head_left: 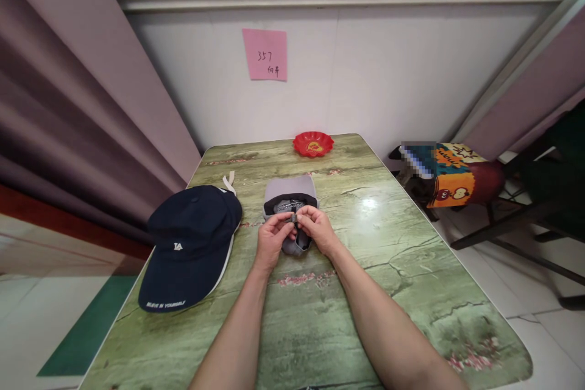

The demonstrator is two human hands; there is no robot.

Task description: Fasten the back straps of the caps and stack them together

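A grey baseball cap (290, 186) lies on the table with its brim away from me and its dark inside partly showing. At its near side, a small dark buckle (294, 218) on the back strap is pinched between my two hands. My left hand (273, 240) closes thumb and fingers on the strap from the left. From the right, my right hand (319, 230) grips the strap at the same buckle, fingertips almost meeting the left ones. Fine detail of the buckle is hidden by the fingers. To the left rests a navy baseball cap (194, 225), brim toward me.
The green wood-patterned table (402, 292) stands against a white wall. A red scalloped dish (313, 144) sits at its far edge. Above it, a pink note (265, 55) is stuck to the wall. A stool with a colourful printed bag (452, 177) stands to the right.
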